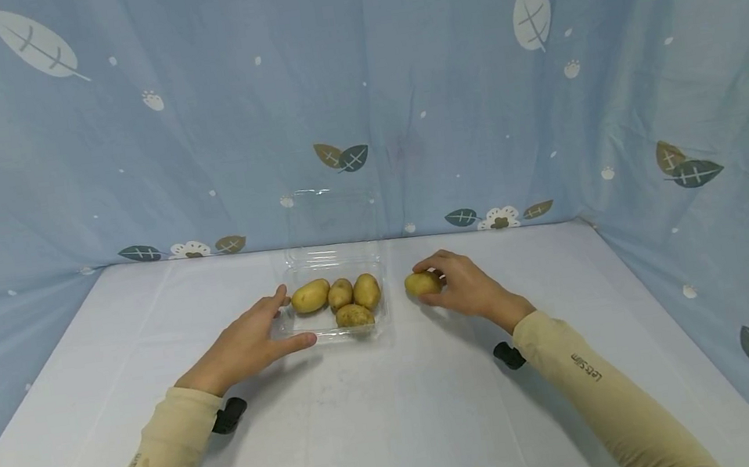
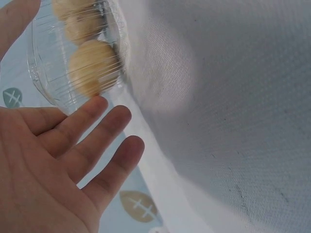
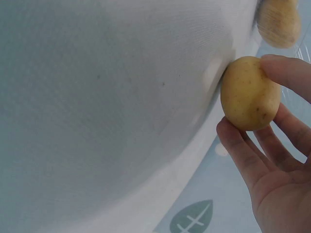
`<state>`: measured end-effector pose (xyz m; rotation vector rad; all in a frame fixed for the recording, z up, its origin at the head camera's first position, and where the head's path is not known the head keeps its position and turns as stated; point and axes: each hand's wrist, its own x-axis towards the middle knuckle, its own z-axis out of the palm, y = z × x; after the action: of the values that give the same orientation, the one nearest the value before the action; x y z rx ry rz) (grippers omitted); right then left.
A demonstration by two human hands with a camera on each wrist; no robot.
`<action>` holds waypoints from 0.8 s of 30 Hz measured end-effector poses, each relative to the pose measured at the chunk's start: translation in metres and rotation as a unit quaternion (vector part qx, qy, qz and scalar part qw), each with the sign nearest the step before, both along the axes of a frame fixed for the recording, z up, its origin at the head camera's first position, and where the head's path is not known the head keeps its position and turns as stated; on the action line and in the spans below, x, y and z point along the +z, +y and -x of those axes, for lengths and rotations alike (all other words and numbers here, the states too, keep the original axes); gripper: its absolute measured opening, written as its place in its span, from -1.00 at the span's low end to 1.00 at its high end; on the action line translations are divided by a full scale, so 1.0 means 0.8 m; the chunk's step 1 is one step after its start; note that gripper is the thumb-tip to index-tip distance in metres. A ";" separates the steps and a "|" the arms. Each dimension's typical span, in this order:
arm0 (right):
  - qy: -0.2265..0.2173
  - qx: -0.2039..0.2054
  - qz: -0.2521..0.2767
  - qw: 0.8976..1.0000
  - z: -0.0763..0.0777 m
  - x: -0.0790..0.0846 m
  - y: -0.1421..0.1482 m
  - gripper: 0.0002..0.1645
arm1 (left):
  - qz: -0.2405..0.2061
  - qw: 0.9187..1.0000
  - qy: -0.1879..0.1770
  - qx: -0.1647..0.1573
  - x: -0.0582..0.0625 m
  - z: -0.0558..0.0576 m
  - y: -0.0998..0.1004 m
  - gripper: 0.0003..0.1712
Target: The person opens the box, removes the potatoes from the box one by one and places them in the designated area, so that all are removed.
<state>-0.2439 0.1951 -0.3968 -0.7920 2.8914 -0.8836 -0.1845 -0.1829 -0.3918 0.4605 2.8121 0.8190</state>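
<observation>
1. The right hand (image 1: 461, 284) holds a single potato (image 1: 420, 283), thumb on one side and fingers on the other, the grip only as wide as the potato itself
2. That potato is just to the right of the box, apart from it, at the white table; I cannot tell whether its underside touches the surface or is slightly raised
3. In the right wrist view the held potato shows smooth yellow skin with a few small dark spots near its lower end
4. The left hand (image 1: 247, 346) is wide, its fingers straight and the thumb well apart from them; it grips no potato
5. It lies at the left side of the box, with the fingertips by the left edge and the thumb at the front left corner; how firmly it touches, if at all, I cannot tell
6. The clear plastic box (image 1: 318, 324) sits on the table with its lid (image 1: 330, 219) raised at the back
7. Inside are four potatoes: a left potato (image 1: 311, 296) lying slantwise, a middle potato (image 1: 340, 295), a right potato (image 1: 366, 291) and a front potato (image 1: 354, 316) below the last two
8. Tan sleeves (image 1: 593, 386) with dark lettering cover both forearms
9. Behind the white table (image 1: 407, 426) hangs a blue curtain (image 1: 453, 73) printed with leaves and flowers
</observation>
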 end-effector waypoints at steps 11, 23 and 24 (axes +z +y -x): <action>-0.002 -0.005 -0.008 1.000 0.003 0.002 -0.001 -0.45 | -0.002 1.000 -0.002 0.002 0.001 -0.002 0.001 0.30; -0.003 -0.019 -0.002 1.000 0.006 -0.002 0.002 -0.48 | 0.003 1.000 -0.004 0.003 0.001 -0.001 0.001 0.31; -0.003 -0.020 -0.003 1.000 0.006 -0.003 0.003 -0.48 | 0.004 1.000 -0.004 0.003 0.001 -0.001 0.001 0.31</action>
<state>-0.2486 0.1971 -0.3989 -0.7324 2.9131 -0.8781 -0.1838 -0.1820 -0.3911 0.4480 2.8099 0.8099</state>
